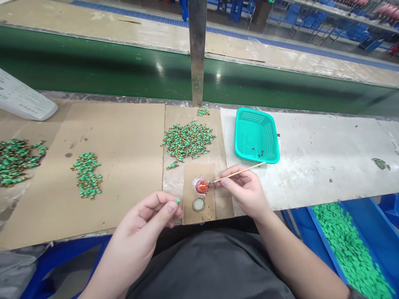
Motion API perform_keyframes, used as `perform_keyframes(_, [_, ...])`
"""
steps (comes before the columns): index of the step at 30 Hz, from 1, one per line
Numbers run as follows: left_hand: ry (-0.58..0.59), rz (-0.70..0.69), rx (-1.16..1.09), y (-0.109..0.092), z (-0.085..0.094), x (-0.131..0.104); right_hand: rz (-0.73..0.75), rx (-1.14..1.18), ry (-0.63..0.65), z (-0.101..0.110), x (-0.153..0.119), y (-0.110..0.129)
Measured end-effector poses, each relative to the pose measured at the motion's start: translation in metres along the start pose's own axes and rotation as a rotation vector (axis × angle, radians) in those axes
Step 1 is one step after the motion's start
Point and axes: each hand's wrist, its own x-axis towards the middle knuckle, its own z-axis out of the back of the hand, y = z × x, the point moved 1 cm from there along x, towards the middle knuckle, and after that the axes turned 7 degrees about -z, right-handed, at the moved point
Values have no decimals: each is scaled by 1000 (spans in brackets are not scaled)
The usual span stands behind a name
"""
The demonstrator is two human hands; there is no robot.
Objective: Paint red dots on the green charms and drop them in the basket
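Observation:
My left hand (152,216) pinches a small green piece (177,200) between thumb and forefinger, just left of a cardboard strip (190,174). In my right hand (245,189) is a thin paintbrush (240,172) with a wooden handle, held slantwise. Its dark tip reaches a small cap of red-orange paint (202,187). Directly below that lies a second cap (198,204) with a pale, whitish inside. Beyond both hands spreads a heap of small green figures (188,140) with gold and dark parts; their exact kind is too small to tell.
A turquoise basket (257,155) with a few dark bits stands right of the heap. More green pieces lie in piles (89,176) at left and a small cluster (380,163) far right. A metal post (197,54) rises behind. A blue bin (327,236) holds green discs.

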Motion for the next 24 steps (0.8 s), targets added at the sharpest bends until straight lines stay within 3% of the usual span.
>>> perform_keyframes(4, [59, 40, -55, -7, -16, -3, 70, 45, 28, -5, -15, 27])
perform_keyframes(11, [275, 125, -403, -15, -45, -10, 121, 125, 161, -20, -45, 68])
perform_keyframes(15, [334, 112, -466, -20, -49, -12, 128, 91, 156, -24, -51, 74])
perform_keyframes(24, [328, 94, -444, -25, -50, -12, 96, 64, 148, -26, -52, 76])
